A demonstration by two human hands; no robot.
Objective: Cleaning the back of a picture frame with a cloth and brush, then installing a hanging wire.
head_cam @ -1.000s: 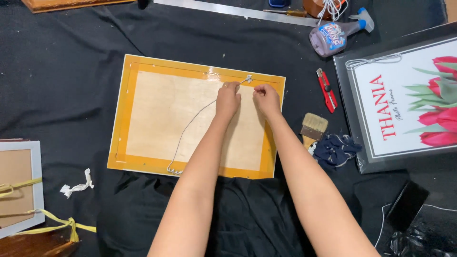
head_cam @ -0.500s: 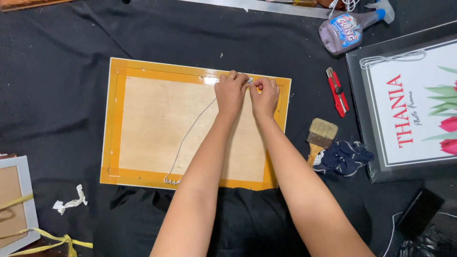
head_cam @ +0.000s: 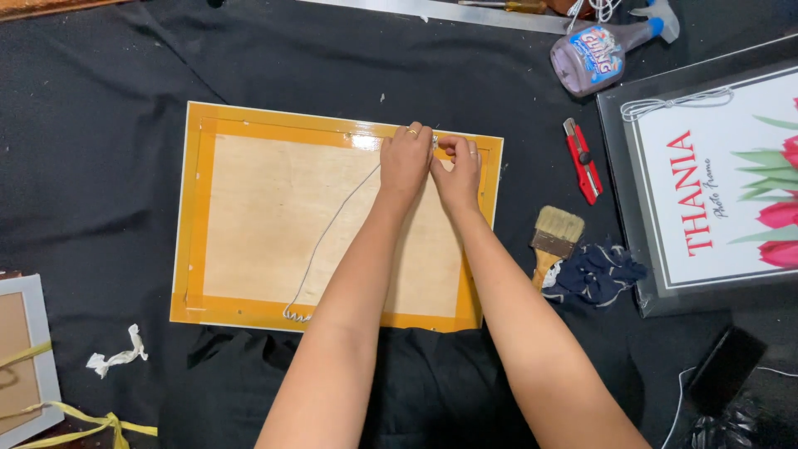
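Observation:
A picture frame lies face down on black cloth, its plywood back (head_cam: pixel 266 224) bordered with orange-yellow tape. A thin grey string (head_cam: pixel 328 233) runs from the frame's near edge up to a small metal fitting near the far edge. My left hand (head_cam: pixel 405 162) and my right hand (head_cam: pixel 459 170) are pressed together over that fitting, fingers pinched on the string's end. The fitting itself is mostly hidden between my fingers.
To the right lie a red utility knife (head_cam: pixel 580 160), a paintbrush (head_cam: pixel 554 235), a dark blue rag (head_cam: pixel 594 273), a spray bottle (head_cam: pixel 594 51) and a wrapped frame with a tulip print (head_cam: pixel 715 183). A grey frame (head_cam: pixel 25 349) and white scrap (head_cam: pixel 116 356) lie at the left.
My hands moved from slightly apart to touching each other over the fitting near the frame's far edge. The view shifted a little; the frame has not moved.

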